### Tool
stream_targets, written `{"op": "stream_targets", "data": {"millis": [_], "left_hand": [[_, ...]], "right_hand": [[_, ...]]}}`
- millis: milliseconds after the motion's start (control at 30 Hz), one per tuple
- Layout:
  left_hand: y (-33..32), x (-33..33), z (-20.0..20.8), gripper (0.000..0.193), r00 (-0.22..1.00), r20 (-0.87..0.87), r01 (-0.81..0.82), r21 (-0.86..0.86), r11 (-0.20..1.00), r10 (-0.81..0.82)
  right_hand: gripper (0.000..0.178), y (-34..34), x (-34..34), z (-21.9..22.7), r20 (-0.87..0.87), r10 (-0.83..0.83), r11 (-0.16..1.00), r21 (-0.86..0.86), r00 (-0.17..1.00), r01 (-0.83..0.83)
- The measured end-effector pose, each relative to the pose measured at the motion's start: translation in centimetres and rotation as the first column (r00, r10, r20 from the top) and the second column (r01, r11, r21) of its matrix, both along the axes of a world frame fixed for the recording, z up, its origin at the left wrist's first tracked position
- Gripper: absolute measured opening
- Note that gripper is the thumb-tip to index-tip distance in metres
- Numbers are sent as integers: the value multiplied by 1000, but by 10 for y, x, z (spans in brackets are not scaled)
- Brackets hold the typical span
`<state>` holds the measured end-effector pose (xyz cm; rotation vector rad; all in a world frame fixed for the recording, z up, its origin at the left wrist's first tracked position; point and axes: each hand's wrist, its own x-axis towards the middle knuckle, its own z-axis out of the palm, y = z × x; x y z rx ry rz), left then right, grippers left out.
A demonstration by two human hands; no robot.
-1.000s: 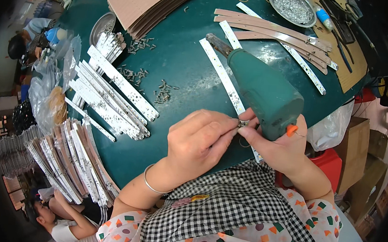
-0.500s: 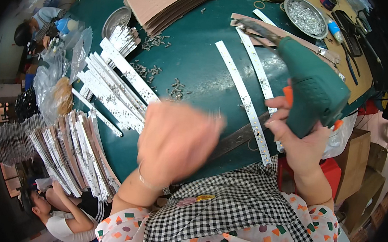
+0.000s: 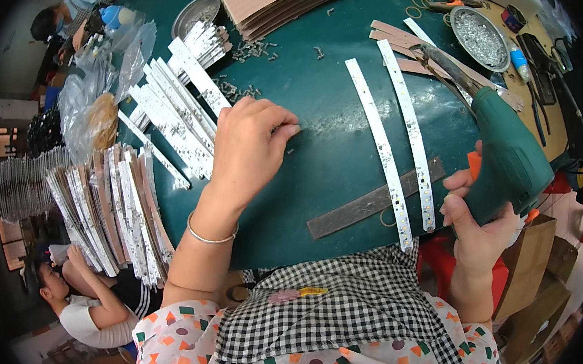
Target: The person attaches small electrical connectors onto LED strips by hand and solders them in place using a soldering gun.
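Observation:
In my right hand (image 3: 478,233) is a green soldering gun (image 3: 512,153) with an orange trigger. Its long dark metal tip points up and left, over flat brownish strips (image 3: 427,59). My left hand (image 3: 250,140) hovers above the middle of the table, thumb and fingertips pinched together; whatever is between them is too small to name. Two white LED strips (image 3: 381,148) (image 3: 410,130) lie side by side between my hands, with small yellow chips along them. Beneath them, at a slant, is a dark flat metal bar (image 3: 366,206). Loose small metal pieces (image 3: 237,90) lie beyond my left hand.
Stacked white LED strips (image 3: 172,116) lie left on the green table (image 3: 290,203); more bundles (image 3: 109,201) stand beyond its edge. Metal bowls (image 3: 481,39) (image 3: 196,15) hold small parts. A brown board stack (image 3: 279,1) is at the back. Two people (image 3: 97,304) (image 3: 67,13) sit left.
My left hand, blurred before, has drawn up and is now pinched. The soldering gun in my right hand has shifted right, and its tip has left the end of the LED strip.

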<state>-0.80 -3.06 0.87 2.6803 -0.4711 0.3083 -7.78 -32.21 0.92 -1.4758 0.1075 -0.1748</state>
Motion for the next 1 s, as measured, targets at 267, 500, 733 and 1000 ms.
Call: {"op": "stream_targets", "data": {"millis": [267, 500, 733, 1000], "left_hand": [[-12, 48, -25, 17, 997, 70, -31, -74, 997, 36], [-28, 120, -54, 18, 1000, -5, -8, -129, 992, 7], [-25, 115, -5, 15, 1000, 21, -3, -7, 1000, 3], [-26, 106, -24, 23, 996, -40, 73, -4, 997, -73]], "right_hand": [[64, -7, -1, -5, -70, 3, 1000, -10, 998, -4], [62, -6, -3, -2, -27, 24, 998, -64, 999, -25], [64, -23, -3, -2, -71, -41, 999, -20, 997, 40], [64, -21, -1, -3, -49, -62, 998, -5, 997, 62]]}}
